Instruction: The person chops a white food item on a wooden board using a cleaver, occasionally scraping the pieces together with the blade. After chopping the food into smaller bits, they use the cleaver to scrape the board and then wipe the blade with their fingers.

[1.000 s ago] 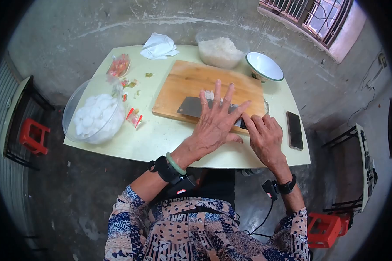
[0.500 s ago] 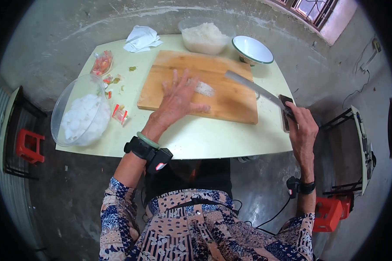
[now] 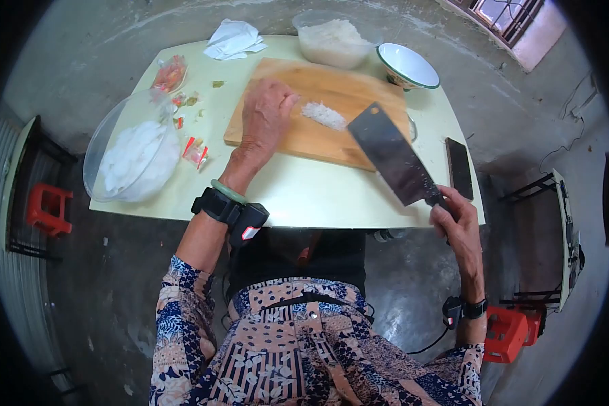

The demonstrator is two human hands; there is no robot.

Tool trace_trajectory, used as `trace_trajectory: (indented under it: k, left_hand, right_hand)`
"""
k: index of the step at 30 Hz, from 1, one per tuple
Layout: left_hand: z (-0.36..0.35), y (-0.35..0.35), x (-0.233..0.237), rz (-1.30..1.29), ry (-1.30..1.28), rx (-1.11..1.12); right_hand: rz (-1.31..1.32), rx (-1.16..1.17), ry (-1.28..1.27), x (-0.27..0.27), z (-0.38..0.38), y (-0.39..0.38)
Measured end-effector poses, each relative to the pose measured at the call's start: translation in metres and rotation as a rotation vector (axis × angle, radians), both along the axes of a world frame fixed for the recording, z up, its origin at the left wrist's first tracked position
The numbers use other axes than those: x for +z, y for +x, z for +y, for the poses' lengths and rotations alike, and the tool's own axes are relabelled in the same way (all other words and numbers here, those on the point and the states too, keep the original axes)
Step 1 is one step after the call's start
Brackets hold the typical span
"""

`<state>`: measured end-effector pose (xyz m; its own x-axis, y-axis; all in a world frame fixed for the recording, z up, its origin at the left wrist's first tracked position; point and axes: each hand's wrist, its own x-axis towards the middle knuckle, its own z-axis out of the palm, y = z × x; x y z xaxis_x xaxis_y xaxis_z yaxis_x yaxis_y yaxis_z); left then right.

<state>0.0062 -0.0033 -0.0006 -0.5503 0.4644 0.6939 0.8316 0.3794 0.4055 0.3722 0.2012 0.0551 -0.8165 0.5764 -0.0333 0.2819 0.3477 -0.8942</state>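
A wooden cutting board (image 3: 358, 88) lies on a pale green table (image 3: 298, 196). A small heap of crushed white bits (image 3: 323, 115) sits in the board's middle. My left hand (image 3: 264, 115) rests on the board just left of that heap, fingers curled, holding nothing. My right hand (image 3: 455, 218) grips the handle of a dark cleaver (image 3: 392, 155), whose broad blade is raised flat over the board's right corner and the table's front.
A clear bowl of white pieces (image 3: 132, 155) stands at the left, with small wrappers (image 3: 195, 152) beside it. Behind the board are a container of white mash (image 3: 333, 40), a white bowl (image 3: 407, 66) and a crumpled cloth (image 3: 233, 39). A phone (image 3: 459, 168) lies at right.
A second ago both hands pressed the cleaver flat on the board. My right hand has lifted it away to the right and now holds it raised; my left hand stays on the board.
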Motion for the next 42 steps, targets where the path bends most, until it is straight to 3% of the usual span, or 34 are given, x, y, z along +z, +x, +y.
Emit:
trace_trajectory:
  k: [2,4,7,10,13,15,17,19,22,27,29,42]
  left_hand:
    - [-0.01,0.002,0.002,-0.038,0.014,-0.001]
    - [-0.019,0.003,0.001,-0.092,0.192,-0.071]
    - [-0.033,0.002,-0.002,-0.132,0.038,0.074]
    - [-0.037,0.001,-0.013,-0.275,0.102,-0.018]
    - [-0.042,0.003,-0.013,-0.135,0.074,0.021]
    - [-0.048,0.006,-0.006,-0.142,0.019,0.041]
    - [-0.05,0.008,-0.003,-0.155,-0.035,0.068]
    - [-0.051,0.01,-0.002,-0.241,0.23,-0.133]
    - [-0.06,0.009,0.005,-0.379,0.321,-0.154]
    - [-0.089,0.03,0.009,-0.658,0.445,-0.161]
    - [-0.095,0.043,0.004,-0.722,0.448,-0.157]
    - [-0.106,0.079,-0.019,-0.82,0.565,-0.269]
  right_hand:
    - [-0.027,0.047,-0.056,0.006,-0.02,-0.008]
    - [-0.026,0.089,-0.042,0.007,-0.032,-0.021]
    - [-0.058,0.135,-0.053,0.014,-0.042,-0.042]
    - [-0.074,0.238,0.028,0.005,-0.032,-0.062]
    - [0.0,0.139,0.163,0.008,-0.023,-0.075]
    - [0.043,0.06,0.508,0.007,-0.017,-0.076]
    - [0.045,0.061,0.466,0.014,-0.021,-0.073]
    - [0.049,0.064,0.416,0.023,-0.027,-0.069]
    - [0.029,0.199,0.578,0.036,-0.038,-0.064]
    - [-0.026,0.265,0.567,0.051,-0.041,-0.038]
    - [-0.074,0.195,0.657,0.051,-0.042,-0.025]
    - [-0.191,-0.02,0.614,0.042,-0.03,0.039]
